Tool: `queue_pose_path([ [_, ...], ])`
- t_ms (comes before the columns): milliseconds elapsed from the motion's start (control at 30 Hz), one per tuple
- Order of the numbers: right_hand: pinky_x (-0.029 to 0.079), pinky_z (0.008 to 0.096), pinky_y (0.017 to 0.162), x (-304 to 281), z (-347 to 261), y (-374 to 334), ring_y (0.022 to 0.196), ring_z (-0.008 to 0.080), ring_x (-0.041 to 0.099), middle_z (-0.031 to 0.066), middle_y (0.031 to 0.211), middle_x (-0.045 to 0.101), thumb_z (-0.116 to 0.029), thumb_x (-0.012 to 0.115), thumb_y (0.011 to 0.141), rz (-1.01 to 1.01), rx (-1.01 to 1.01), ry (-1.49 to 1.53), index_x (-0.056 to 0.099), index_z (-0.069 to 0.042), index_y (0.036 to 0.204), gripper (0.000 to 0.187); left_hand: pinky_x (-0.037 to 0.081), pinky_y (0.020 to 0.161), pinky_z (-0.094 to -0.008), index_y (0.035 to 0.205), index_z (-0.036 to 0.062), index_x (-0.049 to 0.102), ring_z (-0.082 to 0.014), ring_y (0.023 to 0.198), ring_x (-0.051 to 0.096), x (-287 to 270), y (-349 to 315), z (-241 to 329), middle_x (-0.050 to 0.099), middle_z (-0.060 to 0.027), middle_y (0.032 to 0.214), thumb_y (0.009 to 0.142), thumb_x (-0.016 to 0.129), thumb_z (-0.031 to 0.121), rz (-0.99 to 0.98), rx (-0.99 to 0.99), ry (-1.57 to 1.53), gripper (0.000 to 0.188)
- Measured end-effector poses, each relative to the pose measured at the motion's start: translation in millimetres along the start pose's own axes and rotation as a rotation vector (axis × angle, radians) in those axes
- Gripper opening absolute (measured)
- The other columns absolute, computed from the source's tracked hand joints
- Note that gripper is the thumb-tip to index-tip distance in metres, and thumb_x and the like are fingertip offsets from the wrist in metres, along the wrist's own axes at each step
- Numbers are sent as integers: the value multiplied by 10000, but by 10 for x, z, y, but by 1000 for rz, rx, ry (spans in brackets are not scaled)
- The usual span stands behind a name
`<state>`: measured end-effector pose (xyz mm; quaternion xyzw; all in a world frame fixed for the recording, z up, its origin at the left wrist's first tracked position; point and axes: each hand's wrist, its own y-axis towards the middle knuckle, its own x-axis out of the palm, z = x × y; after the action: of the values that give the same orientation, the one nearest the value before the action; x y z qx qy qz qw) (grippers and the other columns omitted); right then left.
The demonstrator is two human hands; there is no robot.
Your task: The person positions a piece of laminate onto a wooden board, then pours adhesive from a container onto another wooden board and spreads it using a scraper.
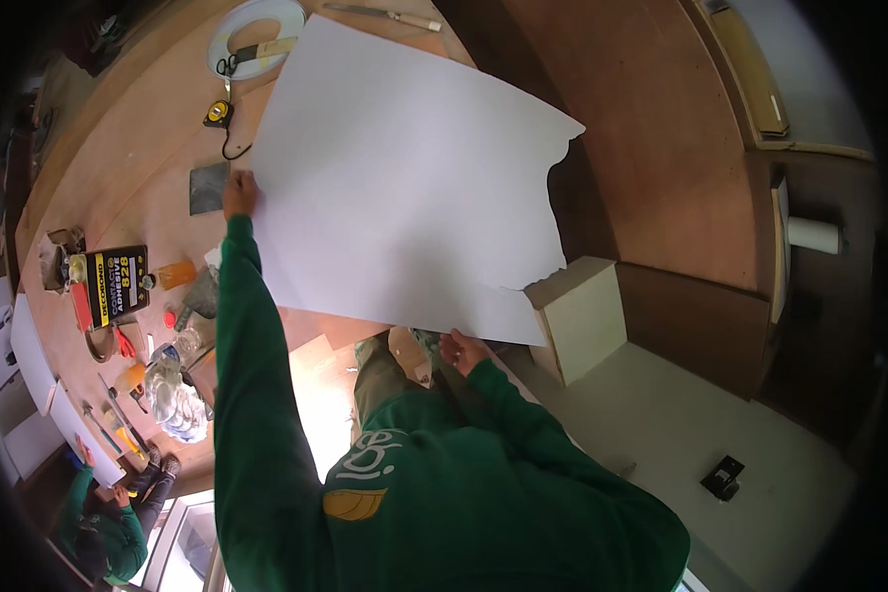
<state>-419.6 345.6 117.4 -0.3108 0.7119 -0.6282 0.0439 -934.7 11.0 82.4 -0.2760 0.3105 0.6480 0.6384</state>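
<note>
A large, stiff-looking white sheet (405, 178) spreads across the bench in front of me, its right edge ragged and curved. My left hand (239, 194) is closed on its left edge, arm stretched far forward. At the near edge, right of my legs, my right hand (462, 351) has its fingers curled against the sheet. Just left of my left hand lies a dark grey square pad (207, 188). A yellow and black tape measure (217, 114) sits farther away, beside scissors (229, 67) and a round white roll (217, 39).
A black and yellow adhesive can (116, 284), an orange bottle (176, 274) and a crumpled plastic bag (178, 400) crowd the left side. A knife-like tool (385, 16) lies beyond the sheet. A pale box-shaped block (584, 321) adjoins its right corner. Another person (109, 523) works at lower left.
</note>
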Motion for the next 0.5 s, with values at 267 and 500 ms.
queue_pose_path([
  [267,528,334,770,761,535,-79,914,186,607,63,956,624,-314,660,900,-127,137,90,595,-69,1010,276,474,788,-447,980,38,639,-403,901,633,-107,1071,374,670,-221,923,910,512,437,-35,143,47,425],
  [500,530,335,795,1113,695,16,937,181,610,57,988,634,-255,638,914,-93,80,97,577,-95,1047,216,463,854,-516,1035,80,634,-454,995,589,-321,1517,-205,639,-259,1019,907,445,509,-197,41,333,486],
])
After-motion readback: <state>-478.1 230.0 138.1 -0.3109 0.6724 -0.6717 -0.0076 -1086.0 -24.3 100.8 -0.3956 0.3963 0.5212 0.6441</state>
